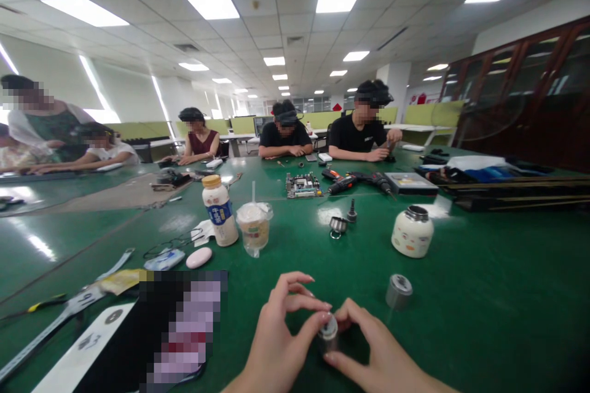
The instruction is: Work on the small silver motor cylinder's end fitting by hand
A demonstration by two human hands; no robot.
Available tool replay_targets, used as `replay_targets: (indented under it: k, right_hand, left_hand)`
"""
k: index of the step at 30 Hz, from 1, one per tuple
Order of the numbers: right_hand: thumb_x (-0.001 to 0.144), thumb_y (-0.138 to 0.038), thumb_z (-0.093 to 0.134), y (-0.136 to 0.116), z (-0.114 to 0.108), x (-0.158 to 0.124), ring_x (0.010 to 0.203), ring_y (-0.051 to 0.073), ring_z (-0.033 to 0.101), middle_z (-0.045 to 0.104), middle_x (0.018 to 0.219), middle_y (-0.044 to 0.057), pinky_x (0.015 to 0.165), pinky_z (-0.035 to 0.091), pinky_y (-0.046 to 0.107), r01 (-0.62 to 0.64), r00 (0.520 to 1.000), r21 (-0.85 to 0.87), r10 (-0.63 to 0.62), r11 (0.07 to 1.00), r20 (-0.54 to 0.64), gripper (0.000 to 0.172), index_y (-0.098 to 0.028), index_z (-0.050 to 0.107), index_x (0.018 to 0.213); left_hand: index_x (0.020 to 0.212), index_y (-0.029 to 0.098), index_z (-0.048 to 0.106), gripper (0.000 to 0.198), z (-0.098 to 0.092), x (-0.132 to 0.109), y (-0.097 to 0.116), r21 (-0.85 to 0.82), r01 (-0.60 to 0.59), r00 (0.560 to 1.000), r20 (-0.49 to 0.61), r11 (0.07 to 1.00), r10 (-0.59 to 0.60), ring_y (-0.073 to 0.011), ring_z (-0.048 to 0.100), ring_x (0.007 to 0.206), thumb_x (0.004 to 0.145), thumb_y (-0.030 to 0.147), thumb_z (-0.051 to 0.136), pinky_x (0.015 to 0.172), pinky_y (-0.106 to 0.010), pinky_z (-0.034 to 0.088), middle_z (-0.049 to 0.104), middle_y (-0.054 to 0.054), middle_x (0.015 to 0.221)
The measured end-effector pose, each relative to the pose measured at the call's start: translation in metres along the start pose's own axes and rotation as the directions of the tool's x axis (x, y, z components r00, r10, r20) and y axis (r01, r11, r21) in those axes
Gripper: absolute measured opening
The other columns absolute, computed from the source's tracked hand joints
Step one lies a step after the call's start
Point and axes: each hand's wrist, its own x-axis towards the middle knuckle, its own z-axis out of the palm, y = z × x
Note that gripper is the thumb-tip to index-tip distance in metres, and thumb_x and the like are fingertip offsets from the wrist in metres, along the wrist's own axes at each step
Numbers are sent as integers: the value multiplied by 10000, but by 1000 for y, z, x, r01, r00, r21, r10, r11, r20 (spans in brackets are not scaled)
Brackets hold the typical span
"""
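Low over the green table, both hands meet at a small metal cylinder with a pale top. My left hand pinches at its upper rim with thumb and fingertips. My right hand grips its side between a bent index finger and thumb. To the right stands a similar metal cylinder with a dark mark on top. Beyond it is a cream flask with an uncovered metal mouth. Farther forward lie a small metal cup-like part with a ring and a dark, narrow-necked piece.
A milk tea bottle and a lidded plastic cup with a straw stand left of centre. A pink oval object and a white-and-black case lie nearer. Across the table are a circuit board, power drills and several seated people.
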Motion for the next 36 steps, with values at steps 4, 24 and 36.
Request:
replay_targets:
  k: [4, 24, 36]
  right_hand:
    - [732, -179, 719, -4, -2, 0, 907, 200, 606, 667, 942, 6, 834, 460, 308, -2, 1000, -1, 2, 1000, 16, 267, -223, 605, 970]
    - [763, -234, 731, -16, -6, -1, 944, 220, 604, 678, 974, 18, 863, 453, 335, -46, 998, 8, 45, 999, 34, 261, -219, 644, 1009]
    - [775, -219, 727, -11, -4, 1, 948, 219, 602, 678, 985, 25, 868, 457, 333, -18, 999, 34, 17, 999, 31, 238, -202, 643, 997]
  left_hand:
    - [1070, 237, 552, 274, -5, 5, -1, 100, -29, 998, -51, 995, 35, -238, 662, 946, 833, 226, 691, 890, -412, 457, 766, -40, 917]
    - [1099, 258, 568, 397, -11, 6, 9, 137, 4, 1000, 16, 991, -6, -243, 651, 1007, 768, 158, 762, 924, -404, 428, 775, 14, 866]
    - [1264, 296, 494, 554, -14, -3, 20, 162, -139, 968, 230, 977, 100, -240, 542, 1219, 779, 40, 574, 1047, -429, 378, 607, -30, 1319]
